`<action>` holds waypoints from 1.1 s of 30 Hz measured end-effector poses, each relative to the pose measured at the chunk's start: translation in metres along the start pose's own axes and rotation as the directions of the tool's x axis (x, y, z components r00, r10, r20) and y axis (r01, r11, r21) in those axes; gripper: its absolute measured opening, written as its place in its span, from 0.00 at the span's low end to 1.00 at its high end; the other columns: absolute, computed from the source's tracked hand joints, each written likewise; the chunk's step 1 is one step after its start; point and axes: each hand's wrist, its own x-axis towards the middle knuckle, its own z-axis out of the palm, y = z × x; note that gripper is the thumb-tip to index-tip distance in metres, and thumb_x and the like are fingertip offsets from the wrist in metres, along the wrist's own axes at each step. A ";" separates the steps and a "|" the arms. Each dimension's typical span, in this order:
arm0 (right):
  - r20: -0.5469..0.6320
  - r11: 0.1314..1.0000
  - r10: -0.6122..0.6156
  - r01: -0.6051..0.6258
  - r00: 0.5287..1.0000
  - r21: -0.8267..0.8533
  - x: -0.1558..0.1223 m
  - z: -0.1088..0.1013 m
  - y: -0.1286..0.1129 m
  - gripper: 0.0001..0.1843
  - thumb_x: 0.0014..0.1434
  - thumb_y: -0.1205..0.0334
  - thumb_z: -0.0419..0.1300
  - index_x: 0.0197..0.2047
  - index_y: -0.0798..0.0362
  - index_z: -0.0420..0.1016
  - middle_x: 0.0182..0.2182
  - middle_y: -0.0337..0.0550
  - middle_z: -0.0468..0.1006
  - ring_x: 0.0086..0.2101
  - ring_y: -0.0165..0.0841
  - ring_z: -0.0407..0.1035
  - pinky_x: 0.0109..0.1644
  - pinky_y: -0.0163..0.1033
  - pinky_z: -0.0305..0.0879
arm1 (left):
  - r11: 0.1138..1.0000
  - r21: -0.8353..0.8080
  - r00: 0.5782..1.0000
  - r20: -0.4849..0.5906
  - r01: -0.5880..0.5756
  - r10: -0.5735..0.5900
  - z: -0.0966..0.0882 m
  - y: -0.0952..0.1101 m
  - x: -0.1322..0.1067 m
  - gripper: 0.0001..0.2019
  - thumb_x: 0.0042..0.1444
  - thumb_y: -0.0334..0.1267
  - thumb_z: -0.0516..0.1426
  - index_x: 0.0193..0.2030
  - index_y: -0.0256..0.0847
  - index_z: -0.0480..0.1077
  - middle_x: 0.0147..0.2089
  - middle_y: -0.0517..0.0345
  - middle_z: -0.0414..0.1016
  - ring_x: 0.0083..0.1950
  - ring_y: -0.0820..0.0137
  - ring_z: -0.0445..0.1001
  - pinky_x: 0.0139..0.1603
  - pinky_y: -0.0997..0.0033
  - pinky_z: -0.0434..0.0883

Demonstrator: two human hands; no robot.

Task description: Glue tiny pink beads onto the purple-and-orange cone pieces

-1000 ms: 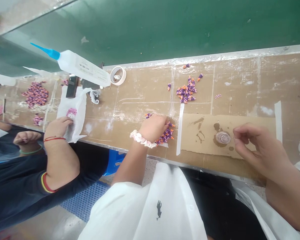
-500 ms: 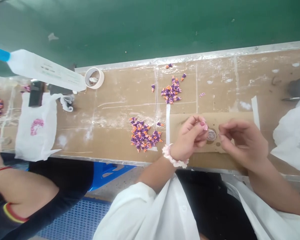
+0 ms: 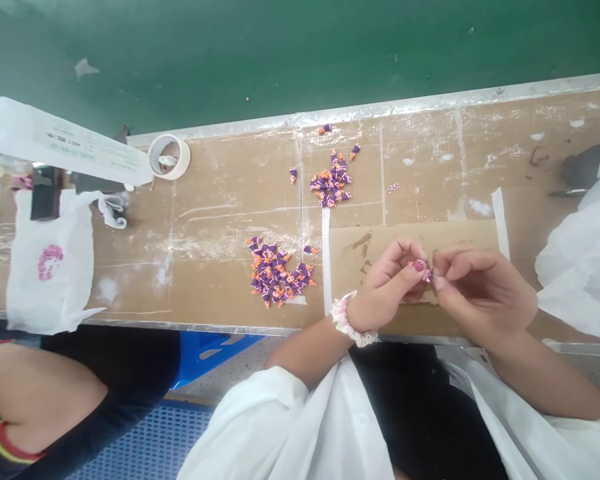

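Observation:
My left hand (image 3: 387, 285) and my right hand (image 3: 480, 287) meet fingertip to fingertip over a taped-down cardboard sheet (image 3: 350, 247) near the table's front edge. The left thumb and forefinger pinch a tiny purple piece (image 3: 427, 275). The right fingers are pinched closed against it, and what they hold is too small to make out. A pile of small purple-and-orange pieces (image 3: 275, 272) lies left of my left hand. A second, smaller pile (image 3: 330, 183) lies farther back.
A tape roll (image 3: 169, 157) and a white squeeze bottle (image 3: 65, 143) sit at the back left. A white plastic bag (image 3: 50, 257) lies at the left, another (image 3: 580, 267) at the right. A co-worker's arm (image 3: 35, 393) shows at the lower left. Green wall behind the table.
My left hand left the near pile of purple pieces and moved right to meet my right hand. The small round dish on the cardboard is now hidden behind my hands. The view shifted right.

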 end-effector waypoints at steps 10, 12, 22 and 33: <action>0.048 1.000 -0.022 0.022 0.999 -0.007 0.002 -0.004 -0.001 0.16 0.50 0.81 0.58 0.32 0.48 0.65 0.28 0.36 0.71 0.30 0.29 0.70 0.29 0.34 0.67 | 0.998 0.043 0.999 0.018 -0.048 0.047 0.001 0.000 -0.002 0.14 0.59 0.47 0.60 0.39 0.42 0.61 0.31 0.65 0.60 0.26 0.81 0.57 0.24 0.80 0.55; 0.045 1.000 -0.018 0.019 0.999 -0.019 0.002 -0.003 -0.002 0.15 0.51 0.80 0.58 0.31 0.48 0.65 0.27 0.36 0.71 0.29 0.30 0.70 0.28 0.33 0.67 | 0.997 0.060 0.999 0.014 -0.046 0.046 0.001 0.000 -0.002 0.15 0.59 0.49 0.60 0.39 0.42 0.60 0.31 0.64 0.60 0.27 0.80 0.58 0.25 0.80 0.55; 0.105 0.997 -0.053 0.058 0.993 -0.045 0.008 -0.007 -0.006 0.14 0.51 0.78 0.59 0.30 0.48 0.66 0.26 0.37 0.72 0.28 0.29 0.71 0.28 0.34 0.70 | 0.980 0.175 0.992 0.092 -0.096 0.081 0.000 0.005 -0.003 0.14 0.62 0.50 0.57 0.40 0.43 0.57 0.34 0.62 0.62 0.33 0.77 0.63 0.32 0.78 0.64; 0.119 0.983 -0.055 0.075 0.991 -0.168 0.004 -0.006 -0.004 0.14 0.51 0.78 0.60 0.30 0.48 0.69 0.30 0.38 0.76 0.30 0.30 0.74 0.33 0.35 0.72 | 0.934 0.301 0.980 0.112 -0.194 0.168 -0.006 0.001 -0.002 0.13 0.64 0.50 0.53 0.39 0.43 0.56 0.35 0.61 0.60 0.35 0.75 0.64 0.38 0.74 0.66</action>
